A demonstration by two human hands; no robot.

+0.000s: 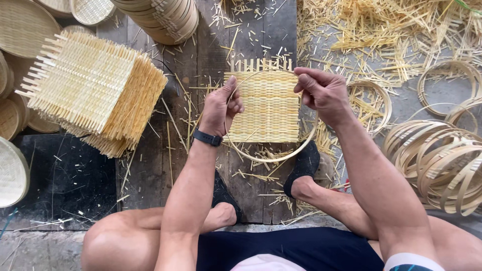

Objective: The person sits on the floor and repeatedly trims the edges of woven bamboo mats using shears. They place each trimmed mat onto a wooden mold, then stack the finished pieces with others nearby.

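Note:
A square woven bamboo mat (268, 103) with loose strip ends along its top edge is held above the wooden boards. A thin round bamboo hoop (281, 156) lies against the mat and reaches below it. My left hand (219, 106) grips the left edge of the mat and hoop; a dark watch is on that wrist. My right hand (324, 93) pinches the hoop and mat at the upper right corner. My feet in dark shoes rest on the boards below the mat.
A tall stack of woven square mats (95, 90) stands to the left. Round woven trays (22, 27) lie at the far left, stacked baskets (165, 17) at the top. Bamboo hoops (437, 160) pile up on the right, with strip offcuts (391, 30) scattered around.

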